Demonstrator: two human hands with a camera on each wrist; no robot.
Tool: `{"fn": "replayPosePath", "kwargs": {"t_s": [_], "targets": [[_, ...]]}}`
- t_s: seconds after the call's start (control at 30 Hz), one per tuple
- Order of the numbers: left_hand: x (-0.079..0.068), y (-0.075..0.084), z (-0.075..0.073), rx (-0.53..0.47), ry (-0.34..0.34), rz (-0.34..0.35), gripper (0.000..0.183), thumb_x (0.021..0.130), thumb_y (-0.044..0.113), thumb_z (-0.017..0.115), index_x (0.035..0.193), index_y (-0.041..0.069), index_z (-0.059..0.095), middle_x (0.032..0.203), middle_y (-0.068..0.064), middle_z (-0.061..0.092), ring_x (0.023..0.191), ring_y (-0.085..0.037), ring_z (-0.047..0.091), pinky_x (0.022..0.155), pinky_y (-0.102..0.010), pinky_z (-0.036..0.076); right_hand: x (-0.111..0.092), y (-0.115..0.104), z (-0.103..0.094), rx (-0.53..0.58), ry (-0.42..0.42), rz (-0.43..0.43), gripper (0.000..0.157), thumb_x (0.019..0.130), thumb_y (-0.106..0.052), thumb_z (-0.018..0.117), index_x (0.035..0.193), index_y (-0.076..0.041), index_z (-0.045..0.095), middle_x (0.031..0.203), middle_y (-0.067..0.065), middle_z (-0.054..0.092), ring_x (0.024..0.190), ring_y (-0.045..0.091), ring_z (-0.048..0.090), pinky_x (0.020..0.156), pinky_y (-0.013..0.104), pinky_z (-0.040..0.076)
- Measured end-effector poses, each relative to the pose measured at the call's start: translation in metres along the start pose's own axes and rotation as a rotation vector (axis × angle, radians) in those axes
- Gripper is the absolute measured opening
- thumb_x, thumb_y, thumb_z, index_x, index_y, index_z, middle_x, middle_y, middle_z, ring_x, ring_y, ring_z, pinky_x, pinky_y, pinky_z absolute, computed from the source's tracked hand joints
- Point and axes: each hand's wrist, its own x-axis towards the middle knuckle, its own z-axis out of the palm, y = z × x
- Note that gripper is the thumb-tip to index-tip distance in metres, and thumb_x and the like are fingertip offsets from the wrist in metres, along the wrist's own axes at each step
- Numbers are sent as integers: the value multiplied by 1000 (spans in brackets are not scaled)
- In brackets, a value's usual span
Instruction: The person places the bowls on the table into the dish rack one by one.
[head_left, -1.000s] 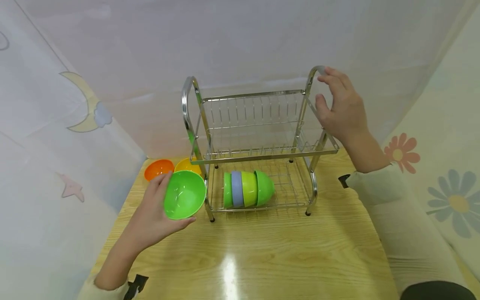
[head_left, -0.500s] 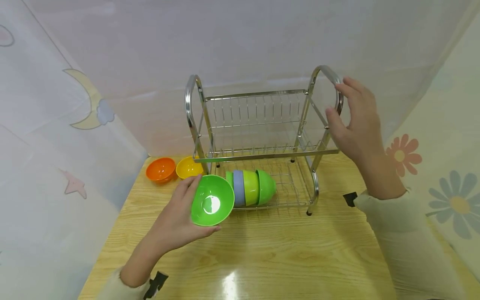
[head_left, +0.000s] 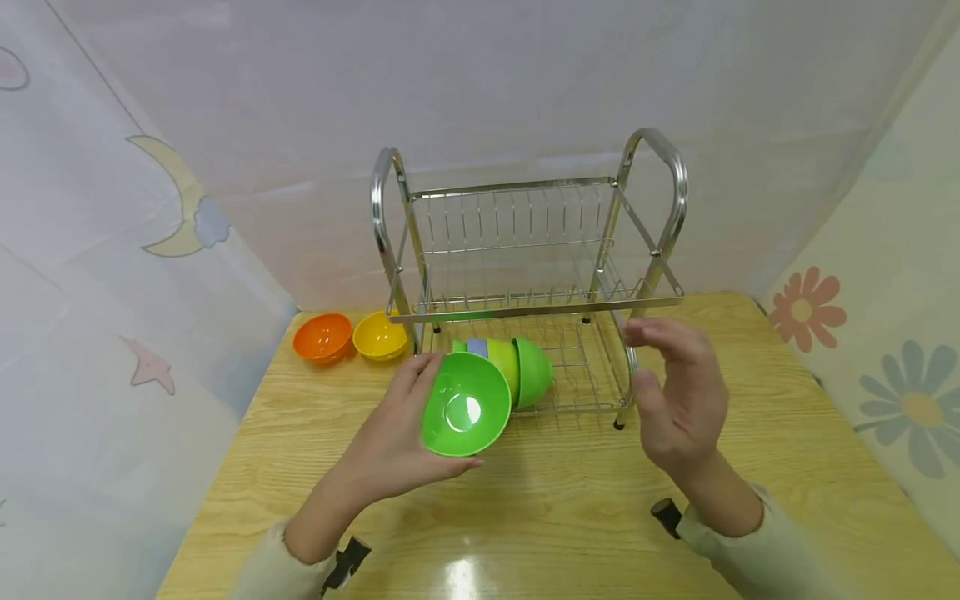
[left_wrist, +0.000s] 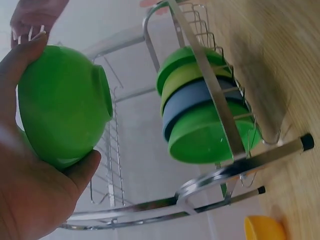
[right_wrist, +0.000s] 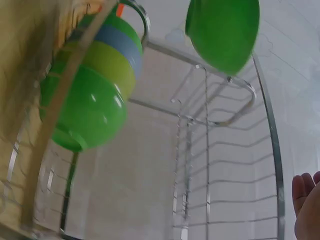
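My left hand [head_left: 401, 437] grips a green bowl [head_left: 467, 406] by its rim, thumb below and fingers above, its inside facing the head camera. The bowl is held in front of the rack's lower tier and overlaps the bowls there. Those are nested on their sides in a row: green, blue [left_wrist: 187, 100], yellow-green [right_wrist: 110, 65] and green [head_left: 533, 373]. The two-tier metal dish rack [head_left: 540, 310] stands behind. My right hand [head_left: 686, 400] is in front of the rack's right legs with fingers loosely bent and nothing in it.
An orange bowl [head_left: 322, 337] and a yellow bowl [head_left: 379, 336] sit upright on the wooden table [head_left: 570, 517], left of the rack. Printed cloth hangs behind and at both sides. The rack's upper tier [head_left: 517, 225] has wire slots.
The left hand has carried the green bowl to the right, from beside the rack to before its lower tier. My right hand has come down from the rack's upper right side.
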Motion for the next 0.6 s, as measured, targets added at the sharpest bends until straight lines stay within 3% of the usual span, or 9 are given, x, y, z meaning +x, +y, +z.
{"fn": "replayPosePath", "kwargs": {"t_s": [0.07,0.27,0.43,0.6], "targets": [[1,3,4,-8,-6,5,132,59,54,94,163,18,21,158,-4,30,137,-29,45,101,-49,51,-19,1,-2,79,-68,107,28,97,3,55,113,25,49,118,21,63,112,26,63,96,29,52],[4,14,14,-49,-17,21,130,59,52,95,162,18,23,157,-1,30,137,-28,46,100,-48,52,-61,3,-3,115,-225,482,40,95,11,40,133,21,39,136,18,55,122,31,56,98,34,51],[8,24,21,-77,-12,64,133,59,53,95,163,21,20,155,4,30,131,-23,50,98,-43,54,-75,2,7,110,-274,651,45,100,2,36,143,15,34,146,14,48,129,30,53,103,31,47],[10,31,27,-87,-5,108,134,59,54,95,164,19,17,158,1,28,134,-23,47,100,-43,52,-81,-1,13,80,-307,790,51,104,-15,32,150,4,33,153,15,40,135,23,48,108,28,43]]}}
